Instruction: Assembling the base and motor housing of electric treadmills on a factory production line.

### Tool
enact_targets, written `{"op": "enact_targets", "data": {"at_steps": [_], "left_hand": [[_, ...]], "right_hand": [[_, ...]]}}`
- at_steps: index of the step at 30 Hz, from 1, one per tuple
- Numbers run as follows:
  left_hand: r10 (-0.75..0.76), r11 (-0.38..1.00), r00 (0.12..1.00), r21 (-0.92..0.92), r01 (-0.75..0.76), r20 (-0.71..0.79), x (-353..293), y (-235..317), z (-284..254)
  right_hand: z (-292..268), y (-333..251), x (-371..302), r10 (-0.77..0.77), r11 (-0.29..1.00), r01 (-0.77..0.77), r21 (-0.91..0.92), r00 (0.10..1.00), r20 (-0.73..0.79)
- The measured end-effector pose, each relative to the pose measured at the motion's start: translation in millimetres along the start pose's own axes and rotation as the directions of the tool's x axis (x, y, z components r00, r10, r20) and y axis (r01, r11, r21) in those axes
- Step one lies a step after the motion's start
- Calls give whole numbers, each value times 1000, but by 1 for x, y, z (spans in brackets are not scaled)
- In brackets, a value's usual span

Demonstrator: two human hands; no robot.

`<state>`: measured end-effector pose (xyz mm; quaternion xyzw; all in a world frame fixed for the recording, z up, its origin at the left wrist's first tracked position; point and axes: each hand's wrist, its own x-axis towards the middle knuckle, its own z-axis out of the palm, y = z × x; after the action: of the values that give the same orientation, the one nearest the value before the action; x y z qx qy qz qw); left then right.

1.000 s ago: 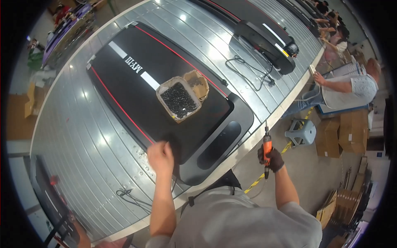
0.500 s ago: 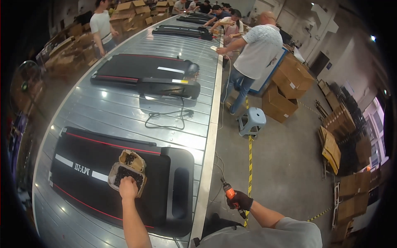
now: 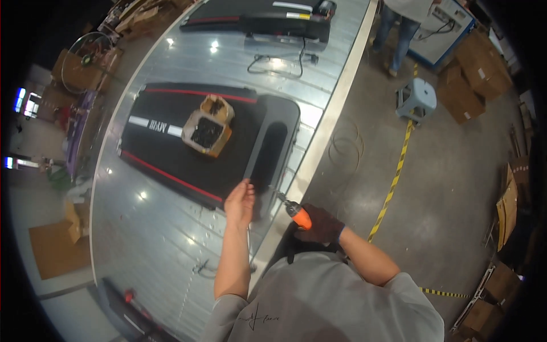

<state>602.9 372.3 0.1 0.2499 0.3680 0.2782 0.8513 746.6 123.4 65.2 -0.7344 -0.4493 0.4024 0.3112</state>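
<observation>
My bare left hand [image 3: 239, 203] is raised over the near corner of a black treadmill [image 3: 228, 162], with its fingertips pinched together. Whatever is between them is too small to make out. In a dark glove, my right hand [image 3: 323, 224] grips an orange electric screwdriver [image 3: 298, 216] by its body. Its bit points up and left, toward the treadmill's grey end, not far from my left fingertips. On the treadmill's belt rests an open cardboard box [image 3: 224, 142] of small dark parts, probably screws, with a smaller cardboard tray [image 3: 229, 111] against its far side.
The treadmill lies on a metal slat conveyor [image 3: 171, 228] with a pale side rail [image 3: 325, 139]. Farther along is another treadmill [image 3: 250, 23] with a loose power cord [image 3: 276, 71]. To the right stand a blue stool [image 3: 417, 98], cardboard boxes [image 3: 461, 91] and a person [image 3: 399, 34].
My left hand has left the box of parts and moved right and nearer to me. The screwdriver in my right hand has come over the rail toward the treadmill. The view has tilted downward.
</observation>
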Motion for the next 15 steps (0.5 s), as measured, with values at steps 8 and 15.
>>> {"op": "enact_targets", "data": {"at_steps": [8,15], "left_hand": [[-150,986,987,-62,153,50,-151,-50,-46],[-111,994,994,-13,111,-3,-195,-47,-105]], "right_hand": [[43,-33,-79,150,980,-118,-160,968,202],[106,-50,-102,57,973,-18,-229,985,164]]}}
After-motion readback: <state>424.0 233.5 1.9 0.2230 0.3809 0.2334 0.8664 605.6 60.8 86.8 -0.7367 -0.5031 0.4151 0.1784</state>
